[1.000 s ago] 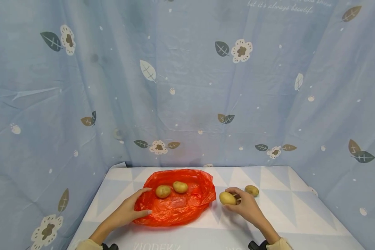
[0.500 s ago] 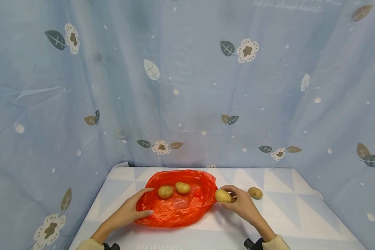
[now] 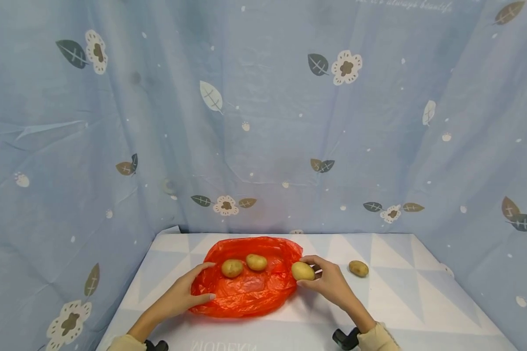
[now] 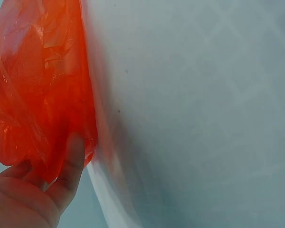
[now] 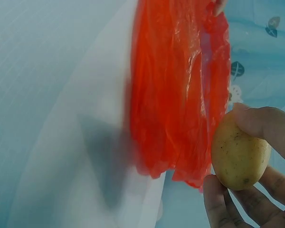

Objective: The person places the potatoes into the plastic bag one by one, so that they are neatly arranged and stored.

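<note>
A red plastic bag lies on the table with its mouth spread wide. Two potatoes, one potato on the left and another potato beside it, rest inside. My left hand holds the bag's left side, thumb and fingers round its edge; in the left wrist view the thumb lies against the red film. With thumb and fingertips my right hand grips a pale yellow potato, which overlaps the bag's right rim in the head view.
One more potato lies on the table to the right, behind my right hand. The tabletop has a white and pale blue triangle pattern. A blue curtain printed with leaves and flowers surrounds the table's back and sides.
My right hand has carried its potato leftward, from the table beside the bag to the bag's right rim. The left hand stays at the bag's left side.
</note>
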Demonstrator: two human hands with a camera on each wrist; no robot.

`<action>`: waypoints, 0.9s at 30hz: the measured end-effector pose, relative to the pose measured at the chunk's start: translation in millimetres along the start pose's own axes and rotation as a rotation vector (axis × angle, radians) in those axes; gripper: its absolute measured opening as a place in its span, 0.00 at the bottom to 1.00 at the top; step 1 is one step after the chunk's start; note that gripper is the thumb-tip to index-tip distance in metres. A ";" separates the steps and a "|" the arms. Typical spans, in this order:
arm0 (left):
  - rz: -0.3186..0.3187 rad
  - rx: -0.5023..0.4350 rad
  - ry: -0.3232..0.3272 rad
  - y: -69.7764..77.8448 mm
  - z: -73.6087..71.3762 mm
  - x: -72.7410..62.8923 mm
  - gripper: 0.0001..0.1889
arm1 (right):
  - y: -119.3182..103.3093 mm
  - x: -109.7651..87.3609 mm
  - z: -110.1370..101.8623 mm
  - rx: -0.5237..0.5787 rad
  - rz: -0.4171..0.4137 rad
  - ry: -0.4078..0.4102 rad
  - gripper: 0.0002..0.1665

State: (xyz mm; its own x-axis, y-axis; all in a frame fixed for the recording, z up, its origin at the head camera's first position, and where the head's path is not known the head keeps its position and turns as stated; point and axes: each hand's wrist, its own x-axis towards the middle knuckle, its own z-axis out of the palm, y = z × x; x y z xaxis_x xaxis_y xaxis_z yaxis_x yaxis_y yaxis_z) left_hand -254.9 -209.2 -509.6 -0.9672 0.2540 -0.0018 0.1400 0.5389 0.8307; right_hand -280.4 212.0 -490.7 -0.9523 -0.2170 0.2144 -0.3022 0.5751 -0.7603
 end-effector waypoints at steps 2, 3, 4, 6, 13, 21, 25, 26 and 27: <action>0.004 0.002 0.001 0.4 -0.2 -0.4 0.43 | -2.1 1.1 2.2 -0.016 -0.006 0.000 0.31; 0.006 0.003 0.002 0.6 -0.2 -0.6 0.42 | -3.0 1.8 3.6 -0.016 -0.010 -0.005 0.30; 0.009 0.004 0.000 0.7 -0.4 -0.8 0.42 | -3.9 2.3 4.9 -0.015 -0.013 -0.010 0.30; 0.012 0.005 0.000 1.1 -0.6 -1.1 0.42 | -5.9 3.7 8.0 -0.014 -0.024 -0.022 0.30; 0.007 0.004 0.004 1.6 -1.0 -0.9 0.42 | -15.5 10.2 19.1 -0.002 -0.057 -0.064 0.30; 0.022 -0.001 0.000 2.6 0.1 -0.7 0.43 | -28.0 14.1 31.9 0.010 -0.107 -0.081 0.29; 0.027 0.002 0.001 2.6 0.4 -1.0 0.43 | -31.1 16.0 39.6 0.015 -0.119 -0.092 0.28; 0.026 0.003 0.002 2.5 0.5 -1.1 0.43 | -31.6 16.6 41.7 0.014 -0.124 -0.095 0.28; 0.027 0.004 0.003 2.3 0.7 -1.1 0.43 | -32.4 17.1 43.9 0.016 -0.126 -0.099 0.28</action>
State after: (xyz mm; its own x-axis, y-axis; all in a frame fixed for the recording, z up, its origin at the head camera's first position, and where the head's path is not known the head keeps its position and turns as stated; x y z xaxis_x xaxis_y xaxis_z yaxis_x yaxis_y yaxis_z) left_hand -253.4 -207.7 -508.0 -0.9637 0.2661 0.0221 0.1666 0.5347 0.8284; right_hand -285.1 155.0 -489.3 -0.8981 -0.3636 0.2475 -0.4172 0.5261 -0.7411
